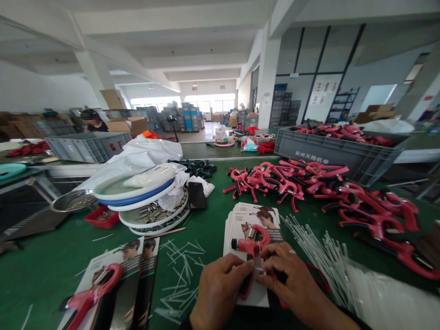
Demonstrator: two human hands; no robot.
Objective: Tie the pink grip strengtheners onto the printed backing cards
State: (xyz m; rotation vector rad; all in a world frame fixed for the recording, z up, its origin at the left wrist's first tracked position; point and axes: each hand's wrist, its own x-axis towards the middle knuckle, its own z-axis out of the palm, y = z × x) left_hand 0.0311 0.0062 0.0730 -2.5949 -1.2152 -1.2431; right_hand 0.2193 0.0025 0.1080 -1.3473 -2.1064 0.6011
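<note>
A pink hand grip strengthener with black handle grips and a metal spring lies on a stack of printed backing cards in front of me. My left hand is closed, its thumb and fingers pressed against the strengthener's handle. From the other side, my right hand pinches a thin white cable tie close to the handles. The fingers partly hide the tie and the lower part of the tool. At lower left, another pink strengthener rests on a card.
A heap of pink strengtheners spreads behind and to the right. White cable ties lie right of the cards, with cut tie ends to the left. Stacked round trays, a red dish and a grey crate stand farther back.
</note>
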